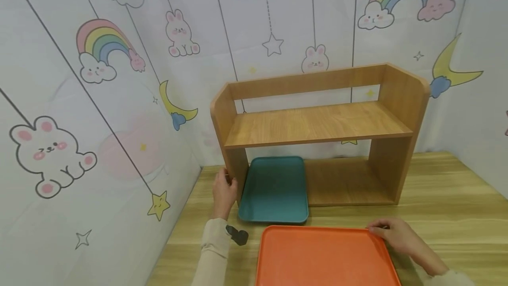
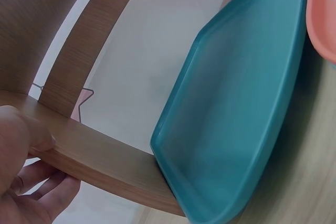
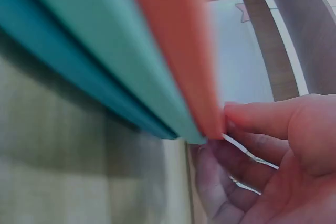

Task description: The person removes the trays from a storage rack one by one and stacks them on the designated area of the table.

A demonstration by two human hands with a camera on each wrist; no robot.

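Observation:
My left hand (image 1: 224, 192) grips the left side panel of a small wooden shelf (image 1: 317, 122). In the left wrist view, the thumb lies along the panel's front edge and the fingers (image 2: 50, 190) curl behind it. A teal tray (image 1: 275, 189) lies in the lower left of the shelf, its near end jutting out in front. Closer to me is an orange tray (image 1: 325, 257); my right hand (image 1: 398, 235) pinches its far right corner. From the right wrist, a light green tray (image 3: 118, 51) and a teal edge (image 3: 79, 72) show against the orange one's underside.
The shelf stands on a wood-grain table (image 1: 456, 215), close to a wall covering (image 1: 274, 12) printed with rabbits, rainbows and stars. Another covered wall (image 1: 79, 144) runs along the left edge of the table. A small black device (image 1: 238, 235) sits at the left wrist.

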